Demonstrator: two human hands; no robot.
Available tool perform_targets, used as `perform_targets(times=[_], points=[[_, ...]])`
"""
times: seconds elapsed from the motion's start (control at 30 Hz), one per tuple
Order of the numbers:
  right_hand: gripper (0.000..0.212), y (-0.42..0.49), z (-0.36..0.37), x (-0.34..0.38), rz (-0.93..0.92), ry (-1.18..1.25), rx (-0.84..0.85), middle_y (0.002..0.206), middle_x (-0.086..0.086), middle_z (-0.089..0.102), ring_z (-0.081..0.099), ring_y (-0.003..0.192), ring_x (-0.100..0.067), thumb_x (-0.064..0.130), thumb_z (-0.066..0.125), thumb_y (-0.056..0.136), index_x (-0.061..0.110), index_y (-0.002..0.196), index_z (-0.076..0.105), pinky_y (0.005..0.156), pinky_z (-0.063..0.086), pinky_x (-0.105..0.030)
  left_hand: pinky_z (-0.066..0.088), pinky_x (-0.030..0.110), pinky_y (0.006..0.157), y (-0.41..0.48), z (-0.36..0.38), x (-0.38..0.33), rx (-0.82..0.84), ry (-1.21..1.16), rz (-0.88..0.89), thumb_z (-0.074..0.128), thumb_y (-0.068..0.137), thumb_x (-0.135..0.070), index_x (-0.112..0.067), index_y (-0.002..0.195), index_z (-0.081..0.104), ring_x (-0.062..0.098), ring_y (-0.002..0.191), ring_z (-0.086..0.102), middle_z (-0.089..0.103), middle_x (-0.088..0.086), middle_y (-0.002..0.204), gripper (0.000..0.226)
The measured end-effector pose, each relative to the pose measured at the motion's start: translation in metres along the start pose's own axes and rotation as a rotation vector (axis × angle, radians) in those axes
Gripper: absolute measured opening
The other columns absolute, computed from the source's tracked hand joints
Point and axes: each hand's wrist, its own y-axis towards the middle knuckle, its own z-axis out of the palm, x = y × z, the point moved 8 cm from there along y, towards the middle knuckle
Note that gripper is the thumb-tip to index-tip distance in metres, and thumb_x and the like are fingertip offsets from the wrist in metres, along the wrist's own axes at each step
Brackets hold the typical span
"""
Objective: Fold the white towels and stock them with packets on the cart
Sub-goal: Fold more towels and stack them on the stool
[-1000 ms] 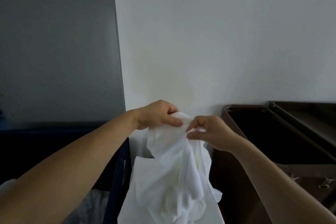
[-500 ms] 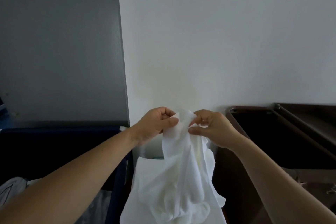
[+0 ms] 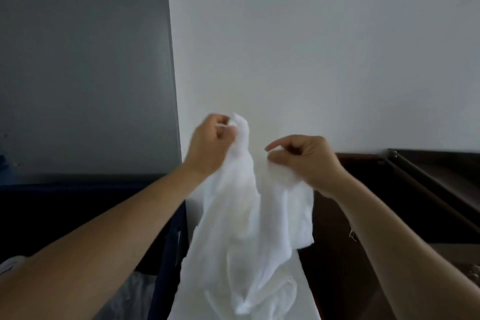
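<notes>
The white soft cloth towel (image 3: 246, 215) was held up in the air in front of the person, before the plain white wall (image 3: 311, 34), and most of it hung down loose and crumpled. Its lowest folds reached a white flat surface (image 3: 304, 299) below. Whether they rested on it or only hung just above it could not be told, because the cloth was blurred and both were of the same colour.

The upper edge was gripped at two places. The left hand (image 3: 210, 145) was the higher one, with the fingers curled and a peak of the cloth pinched between thumb and fingers. The right hand (image 3: 304, 161) was held a little lower and apart from the left, and a bunch of the edge was pinched under its curled fingers.

It was judged that the towel was held in this way so that its own weight would pull it straight and an edge or a corner could be found. The folding itself was not yet begun. For the next step the two hands would probably need to be moved to the two corners of one side, and a slip of the cloth out of a light pinch could be a risk.

To the right, just beside the white surface, the dark brown cart (image 3: 363, 156) stood with its top open, near enough for stocking. No packets were seen. To the left a dark blue fabric bin (image 3: 78, 205) was placed, under a grey panel (image 3: 78, 60).
</notes>
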Motion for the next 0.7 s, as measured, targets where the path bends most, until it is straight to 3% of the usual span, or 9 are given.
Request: perform_targets(times=[0.1,0.23,0.3,0.4,0.53,0.63,0.7], points=[[0.02,-0.002,0.023,-0.016,0.019,0.027,0.091,0.076,0.003,0.072,0.063,0.07,-0.005,0.011,0.078,0.081,0.031,0.086,0.078,0.07,0.053,-0.022,0.055,0.036,0.068,-0.038,0.038,0.005,0.32,-0.116,-0.039,0.058,0.099,-0.029,-0.02,0.099,0.071,0.012,0.071,0.064,0.072,0.002,0.083,0.016],[0.033,0.0,0.023,-0.033,0.047,0.005,0.041,0.064,0.013,0.06,0.054,0.059,0.0,0.011,0.083,0.076,0.027,0.101,0.068,0.062,0.046,-0.015,0.057,0.033,0.079,-0.066,0.056,0.018,0.551,-0.284,-0.112,0.054,0.101,-0.02,-0.015,0.109,0.073,0.02,0.088,0.07,0.074,0.006,0.098,0.021],[0.036,0.0,0.024,-0.036,0.058,-0.022,0.048,0.062,0.013,0.06,0.054,0.059,0.0,0.014,0.086,0.073,0.024,0.102,0.066,0.062,0.046,-0.015,0.056,0.027,0.079,-0.073,0.059,0.021,0.591,-0.272,-0.11,0.053,0.102,-0.017,-0.015,0.114,0.071,0.014,0.091,0.07,0.075,0.002,0.101,0.022],[0.027,0.003,0.026,-0.042,0.085,-0.07,0.055,0.068,0.01,0.06,0.055,0.062,-0.001,0.02,0.089,0.069,0.024,0.085,0.067,0.064,0.05,-0.021,0.058,0.033,0.088,-0.079,0.062,0.024,0.647,-0.229,-0.08,0.061,0.097,-0.019,-0.017,0.12,0.067,0.014,0.098,0.07,0.074,-0.001,0.105,0.024],[0.024,0.003,0.035,-0.045,0.091,-0.126,0.111,0.066,0.009,0.061,0.054,0.06,-0.003,0.024,0.088,0.069,0.024,0.079,0.065,0.059,0.047,-0.022,0.059,0.036,0.074,-0.079,0.065,0.021,0.571,-0.038,-0.002,0.075,0.085,-0.024,-0.017,0.104,0.066,0.011,0.079,0.068,0.072,0.002,0.09,0.022],[0.024,0.003,0.032,-0.048,0.064,0.027,0.092,0.073,0.009,0.065,0.058,0.065,-0.002,0.026,0.085,0.073,0.024,0.089,0.067,0.064,0.048,-0.02,0.055,0.042,0.071,-0.072,0.06,0.013,0.469,-0.086,0.051,0.069,0.091,-0.03,-0.014,0.093,0.068,0.014,0.069,0.061,0.067,0.008,0.079,0.016],[0.043,0.001,0.032,-0.062,0.086,0.129,0.175,0.098,0.005,0.07,0.066,0.087,-0.009,0.036,0.084,0.07,0.025,0.107,0.066,0.081,0.054,-0.027,0.056,0.04,0.077,-0.062,0.05,0.009,0.443,-0.229,0.047,0.066,0.094,-0.022,-0.014,0.095,0.071,0.017,0.077,0.065,0.071,0.008,0.086,0.01]])
